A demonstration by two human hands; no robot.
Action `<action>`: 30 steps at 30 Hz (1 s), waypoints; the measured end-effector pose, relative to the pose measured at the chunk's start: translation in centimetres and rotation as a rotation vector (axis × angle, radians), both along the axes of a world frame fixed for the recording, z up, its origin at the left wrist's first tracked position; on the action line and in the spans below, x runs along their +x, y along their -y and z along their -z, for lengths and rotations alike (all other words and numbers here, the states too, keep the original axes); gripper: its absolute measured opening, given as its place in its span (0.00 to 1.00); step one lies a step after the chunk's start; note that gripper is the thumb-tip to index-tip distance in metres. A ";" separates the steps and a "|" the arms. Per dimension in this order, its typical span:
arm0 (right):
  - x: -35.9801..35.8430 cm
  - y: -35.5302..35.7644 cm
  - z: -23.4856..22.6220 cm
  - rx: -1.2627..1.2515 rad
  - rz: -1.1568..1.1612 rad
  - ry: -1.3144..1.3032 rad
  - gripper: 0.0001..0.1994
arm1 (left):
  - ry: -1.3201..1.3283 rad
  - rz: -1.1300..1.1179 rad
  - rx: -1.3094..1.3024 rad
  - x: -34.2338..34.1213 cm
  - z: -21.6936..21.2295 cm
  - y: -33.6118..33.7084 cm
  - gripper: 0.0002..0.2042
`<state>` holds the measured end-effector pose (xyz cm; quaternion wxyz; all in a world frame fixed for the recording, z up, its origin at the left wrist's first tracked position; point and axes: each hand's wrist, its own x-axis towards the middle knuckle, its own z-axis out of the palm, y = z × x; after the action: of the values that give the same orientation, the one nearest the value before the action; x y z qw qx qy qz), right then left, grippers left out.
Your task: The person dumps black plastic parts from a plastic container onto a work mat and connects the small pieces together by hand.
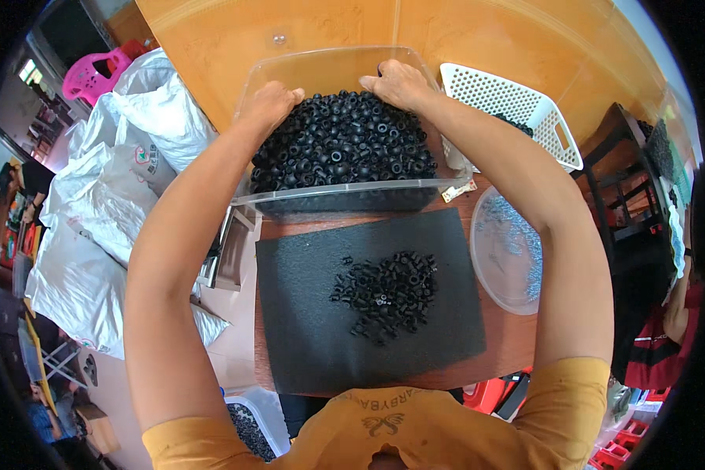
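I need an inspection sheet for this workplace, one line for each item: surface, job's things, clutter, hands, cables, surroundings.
Surface: wooden table, with a dark foam mat laid on it.
Job's things: clear plastic bin heaped with black rubber rings; a smaller pile of rings lies on the mat.
Clutter: round clear lid with small metal parts; white perforated basket behind the bin.
Hands: left hand and right hand both rest on the far side of the heap; whether they grip anything cannot be told.
Cables: nothing seen.
Surroundings: white sacks on the left, pink plastic stool, dark rack on the right.
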<state>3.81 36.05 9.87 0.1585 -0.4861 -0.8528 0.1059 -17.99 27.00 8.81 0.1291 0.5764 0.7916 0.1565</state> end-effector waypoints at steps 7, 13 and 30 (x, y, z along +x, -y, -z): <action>-2.7 -2.4 2.3 -0.247 0.098 0.015 0.32 | 0.084 -0.017 0.123 -0.5 4.8 -3.6 0.28; -5.8 -2.8 4.9 -0.323 0.113 -0.119 0.32 | 0.094 -0.024 0.151 1.1 5.1 -4.9 0.32; -9.3 -0.1 3.6 -0.426 0.270 -0.814 0.26 | 0.801 -0.395 0.356 3.1 4.1 -6.8 0.30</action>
<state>-5.53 36.17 6.28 0.3887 -0.5335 -0.6099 0.4385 -14.87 33.77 4.72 0.2910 0.3226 0.7347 0.5210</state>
